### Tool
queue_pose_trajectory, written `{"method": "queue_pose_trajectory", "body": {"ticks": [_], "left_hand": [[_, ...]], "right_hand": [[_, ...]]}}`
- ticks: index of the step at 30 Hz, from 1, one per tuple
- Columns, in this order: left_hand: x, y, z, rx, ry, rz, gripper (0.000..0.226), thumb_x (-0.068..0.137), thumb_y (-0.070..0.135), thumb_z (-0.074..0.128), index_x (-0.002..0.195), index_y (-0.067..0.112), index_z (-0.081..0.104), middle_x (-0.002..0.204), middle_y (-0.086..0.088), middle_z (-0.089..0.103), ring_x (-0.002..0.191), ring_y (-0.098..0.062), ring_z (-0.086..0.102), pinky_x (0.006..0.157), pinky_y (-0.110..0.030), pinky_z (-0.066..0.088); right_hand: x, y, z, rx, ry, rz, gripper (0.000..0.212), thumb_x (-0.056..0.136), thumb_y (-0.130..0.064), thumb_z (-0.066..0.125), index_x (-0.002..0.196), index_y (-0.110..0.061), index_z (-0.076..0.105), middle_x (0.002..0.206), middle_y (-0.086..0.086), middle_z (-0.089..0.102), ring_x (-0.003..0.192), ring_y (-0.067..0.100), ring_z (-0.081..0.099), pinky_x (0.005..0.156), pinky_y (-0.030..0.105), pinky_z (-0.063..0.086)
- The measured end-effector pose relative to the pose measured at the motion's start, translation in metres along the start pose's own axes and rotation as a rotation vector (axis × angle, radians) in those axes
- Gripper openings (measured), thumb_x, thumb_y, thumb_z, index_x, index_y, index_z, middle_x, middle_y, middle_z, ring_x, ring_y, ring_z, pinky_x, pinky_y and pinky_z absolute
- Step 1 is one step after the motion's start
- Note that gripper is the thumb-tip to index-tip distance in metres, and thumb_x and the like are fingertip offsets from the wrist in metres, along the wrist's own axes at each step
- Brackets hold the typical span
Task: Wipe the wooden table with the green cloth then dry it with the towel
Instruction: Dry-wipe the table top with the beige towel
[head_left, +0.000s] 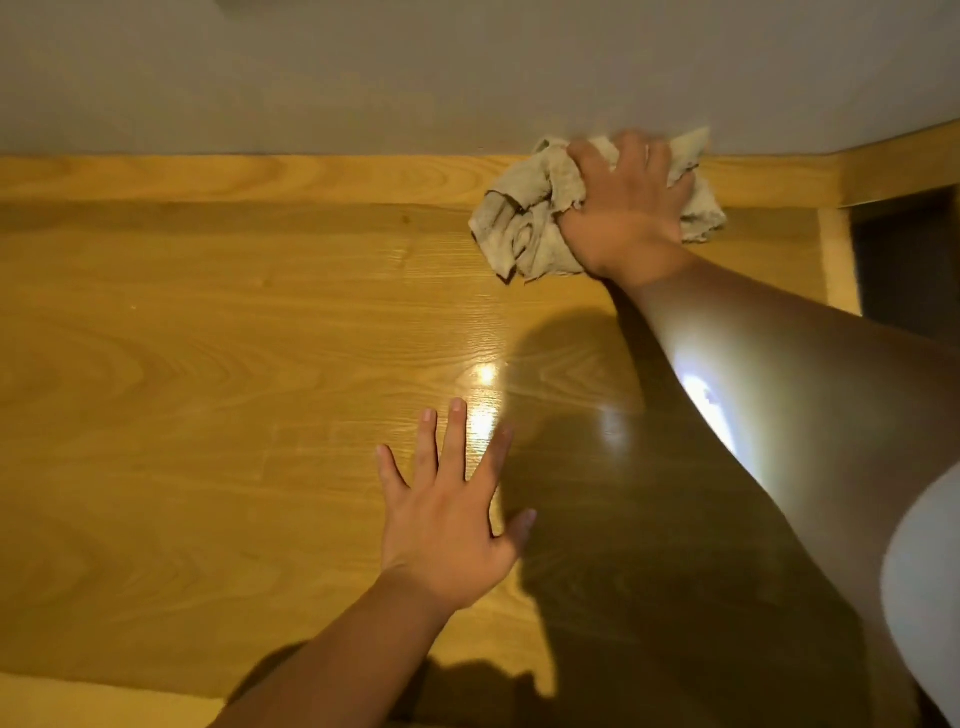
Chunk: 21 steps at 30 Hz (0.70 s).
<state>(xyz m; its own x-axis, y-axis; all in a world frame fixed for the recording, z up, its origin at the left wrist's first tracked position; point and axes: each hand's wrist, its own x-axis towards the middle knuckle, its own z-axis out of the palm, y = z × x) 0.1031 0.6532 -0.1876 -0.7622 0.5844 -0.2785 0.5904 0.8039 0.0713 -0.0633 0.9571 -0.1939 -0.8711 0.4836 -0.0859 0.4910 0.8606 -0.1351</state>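
Observation:
A crumpled pale greenish-beige cloth (524, 228) lies on the wooden table (208, 338) at the far right, close to the wall. My right hand (628, 208) presses down on it, fingers closed over its bunched folds, arm stretched out across the table. My left hand (452, 499) rests flat on the tabletop nearer to me, fingers spread, holding nothing. The wood shines with a bright glare spot between the two hands. No second cloth or towel is in view.
A grey wall (363, 78) runs along the table's far edge, above a raised wooden back strip (260, 176). At the right the table ends at a wooden edge (836, 260) beside a dark gap (909, 260). A white sleeve (924, 571) shows at lower right.

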Motion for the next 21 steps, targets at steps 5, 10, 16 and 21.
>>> {"method": "queue_pose_trajectory", "body": {"ticks": [5,10,16,21], "left_hand": [[0.002,-0.002,-0.004,-0.01,-0.026,-0.007,0.079,0.089,0.079,0.023,0.157,0.039,0.01,0.167,-0.008,-0.004,0.151,-0.039,-0.002,0.109,-0.073,0.007],[0.002,-0.004,-0.005,-0.068,-0.037,-0.021,0.075,0.091,0.076,0.022,0.156,0.044,0.003,0.167,-0.003,-0.01,0.152,-0.034,-0.01,0.112,-0.069,0.0],[0.002,-0.002,-0.005,-0.07,-0.001,-0.047,0.06,0.098,0.055,0.014,0.156,0.037,0.013,0.168,-0.002,-0.003,0.153,-0.029,-0.005,0.115,-0.067,0.005],[0.002,-0.003,-0.001,-0.057,0.016,-0.056,0.061,0.098,0.054,0.011,0.156,0.039,0.007,0.168,-0.002,-0.004,0.153,-0.029,-0.005,0.115,-0.066,0.003]], "right_hand": [[-0.008,-0.001,-0.006,-0.01,-0.055,-0.023,0.07,0.082,-0.051,0.042,0.148,-0.042,0.022,0.156,0.009,0.022,0.144,0.039,0.013,0.107,0.071,0.012],[-0.088,0.01,-0.001,-0.04,-0.039,-0.085,0.068,0.084,-0.052,0.04,0.148,-0.04,0.024,0.155,0.008,0.026,0.143,0.038,0.017,0.109,0.071,0.012],[-0.236,0.021,0.003,-0.025,-0.095,-0.055,0.069,0.078,-0.052,0.049,0.144,-0.043,0.03,0.152,0.007,0.031,0.141,0.034,0.02,0.109,0.07,0.013],[-0.354,0.031,0.001,0.022,-0.148,-0.114,0.068,0.082,-0.063,0.042,0.146,-0.043,0.029,0.15,0.007,0.023,0.14,0.035,0.015,0.108,0.072,0.013]]}}
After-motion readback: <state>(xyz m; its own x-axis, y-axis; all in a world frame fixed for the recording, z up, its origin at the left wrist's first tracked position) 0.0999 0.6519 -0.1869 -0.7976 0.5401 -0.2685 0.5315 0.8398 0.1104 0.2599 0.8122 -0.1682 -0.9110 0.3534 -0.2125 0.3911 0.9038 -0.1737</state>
